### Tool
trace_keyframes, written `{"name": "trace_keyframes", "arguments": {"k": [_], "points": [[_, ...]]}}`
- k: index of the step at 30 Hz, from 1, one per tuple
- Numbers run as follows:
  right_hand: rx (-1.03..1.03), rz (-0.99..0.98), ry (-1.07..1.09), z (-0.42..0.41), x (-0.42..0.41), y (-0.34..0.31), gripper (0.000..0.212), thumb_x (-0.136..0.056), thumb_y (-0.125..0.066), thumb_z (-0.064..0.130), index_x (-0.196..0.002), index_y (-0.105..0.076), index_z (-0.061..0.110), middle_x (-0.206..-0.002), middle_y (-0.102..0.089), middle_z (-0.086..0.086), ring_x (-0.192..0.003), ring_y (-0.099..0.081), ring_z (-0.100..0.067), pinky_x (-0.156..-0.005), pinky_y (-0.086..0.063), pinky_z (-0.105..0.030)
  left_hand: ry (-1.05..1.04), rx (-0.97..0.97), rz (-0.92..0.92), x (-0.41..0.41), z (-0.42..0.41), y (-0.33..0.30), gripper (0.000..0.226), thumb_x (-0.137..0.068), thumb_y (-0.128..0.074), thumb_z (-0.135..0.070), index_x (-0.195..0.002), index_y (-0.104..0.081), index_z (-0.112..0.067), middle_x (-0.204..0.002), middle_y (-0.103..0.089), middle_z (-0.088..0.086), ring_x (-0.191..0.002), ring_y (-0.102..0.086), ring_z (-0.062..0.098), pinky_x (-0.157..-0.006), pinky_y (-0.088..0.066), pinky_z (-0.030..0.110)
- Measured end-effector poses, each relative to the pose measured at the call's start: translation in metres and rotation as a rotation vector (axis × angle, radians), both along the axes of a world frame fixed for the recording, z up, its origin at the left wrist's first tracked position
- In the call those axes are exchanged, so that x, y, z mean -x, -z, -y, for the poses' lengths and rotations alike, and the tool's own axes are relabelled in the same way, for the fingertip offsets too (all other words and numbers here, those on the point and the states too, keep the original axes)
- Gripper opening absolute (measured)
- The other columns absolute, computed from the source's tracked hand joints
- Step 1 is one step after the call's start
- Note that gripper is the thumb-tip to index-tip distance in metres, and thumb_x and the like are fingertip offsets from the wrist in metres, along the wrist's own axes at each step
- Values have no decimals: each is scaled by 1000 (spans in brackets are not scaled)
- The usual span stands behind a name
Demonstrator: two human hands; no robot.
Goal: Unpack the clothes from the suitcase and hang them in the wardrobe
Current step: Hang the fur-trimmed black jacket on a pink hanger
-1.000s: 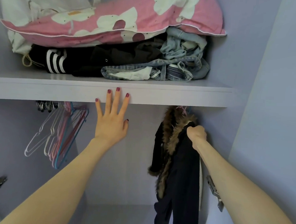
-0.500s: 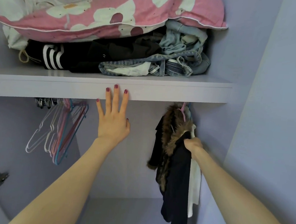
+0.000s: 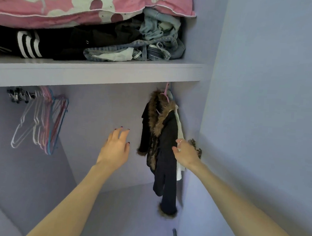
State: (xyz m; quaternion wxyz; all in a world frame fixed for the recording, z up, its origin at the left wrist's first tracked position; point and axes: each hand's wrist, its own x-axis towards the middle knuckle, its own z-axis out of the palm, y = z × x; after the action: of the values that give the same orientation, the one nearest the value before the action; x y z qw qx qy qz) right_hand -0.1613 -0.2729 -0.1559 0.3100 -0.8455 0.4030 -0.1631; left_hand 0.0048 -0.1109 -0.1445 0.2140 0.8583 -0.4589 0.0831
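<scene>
A dark coat with a brown fur collar hangs from a pink hanger at the right end of the wardrobe, just under the shelf. A white garment hangs behind it against the side wall. My right hand is at the coat's right edge with loose fingers touching the fabric. My left hand hovers open in mid-air to the left of the coat, holding nothing. The suitcase is not in view.
Several empty wire hangers hang at the left end of the rail. On the shelf lie a pink flowered pillow, black striped clothes and crumpled jeans. A door hinge sticks out behind my right hand.
My right hand has let go of the coat's collar and dropped to its side. My left hand has come off the shelf edge and moved down and right. The view has tilted downward.
</scene>
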Motion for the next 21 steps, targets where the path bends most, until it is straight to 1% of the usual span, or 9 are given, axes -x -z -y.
{"name": "trace_keyframes", "arguments": {"k": [2, 3, 8, 11, 13, 15, 17, 19, 21], "points": [[6, -61, -60, -32, 27, 14, 43, -100, -40, 24, -140, -38, 11, -126, -59, -12, -113, -57, -26, -98, -42, -30, 65, -49, -80, 25, -14, 16, 45, -99, -38, -20, -143, -32, -14, -138, -43, 11, -117, -49, 30, -88, -45, 41], [12, -95, -91, -45, 36, 22, 41, -100, -39, 25, -139, -40, 12, -125, -60, -12, -111, -58, -26, -97, -42, -30, 87, -69, -103, 36, -21, 24, 43, -99, -37, -20, -142, -34, -15, -131, -50, 11, -110, -54, 31, -85, -46, 40], [-129, -261, -130, -121, 123, 75, 35, -100, -39, 25, -132, -48, 12, -127, -58, -15, -110, -57, -31, -95, -44, -34, 264, -266, -272, 114, -56, 82, 39, -99, -36, -22, -137, -43, -20, -123, -61, 10, -109, -57, 32, -87, -49, 40], [-232, -335, -157, -150, 179, 97, 35, -101, -40, 26, -126, -54, 6, -126, -57, -13, -114, -53, -29, -94, -37, -28, 391, -388, -360, 165, -63, 112, 37, -99, -34, -22, -136, -41, -23, -121, -60, 11, -105, -57, 31, -83, -48, 34], [-313, -337, -98, -163, 225, 116, 36, -100, -41, 30, -123, -57, 7, -126, -59, -10, -116, -53, -26, -93, -37, -24, 496, -464, -405, 208, -64, 134, 34, -100, -35, -21, -133, -44, -22, -128, -56, 5, -112, -55, 27, -84, -43, 27], [-378, -338, 1, -170, 262, 134, 35, -99, -42, 32, -122, -59, 11, -126, -59, -7, -117, -54, -24, -90, -36, -22, 592, -519, -429, 238, -62, 156, 33, -99, -38, -21, -131, -47, -20, -126, -58, 5, -109, -56, 22, -88, -39, 23], [-438, -330, 122, -173, 304, 154, 34, -99, -41, 31, -120, -58, 10, -127, -57, -8, -118, -53, -23, -92, -36, -23, 687, -553, -436, 272, -57, 173, 30, -98, -41, -21, -127, -51, -18, -111, -63, 1, -93, -58, 14, -84, -38, 17], [-494, -329, 230, -173, 344, 172, 34, -100, -39, 27, -121, -58, 6, -129, -56, -9, -119, -51, -24, -96, -36, -25, 769, -600, -429, 305, -49, 186, 28, -98, -42, -21, -123, -53, -17, -88, -58, -7, -76, -51, 5, -74, -37, 13], [-532, -310, 340, -171, 378, 187, 32, -99, -39, 24, -119, -59, 7, -125, -58, -12, -116, -53, -27, -95, -39, -29, 821, -627, -420, 335, -41, 201, 27, -98, -42, -22, -122, -55, -17, -80, -51, -13, -71, -48, 2, -70, -36, 14]]}}
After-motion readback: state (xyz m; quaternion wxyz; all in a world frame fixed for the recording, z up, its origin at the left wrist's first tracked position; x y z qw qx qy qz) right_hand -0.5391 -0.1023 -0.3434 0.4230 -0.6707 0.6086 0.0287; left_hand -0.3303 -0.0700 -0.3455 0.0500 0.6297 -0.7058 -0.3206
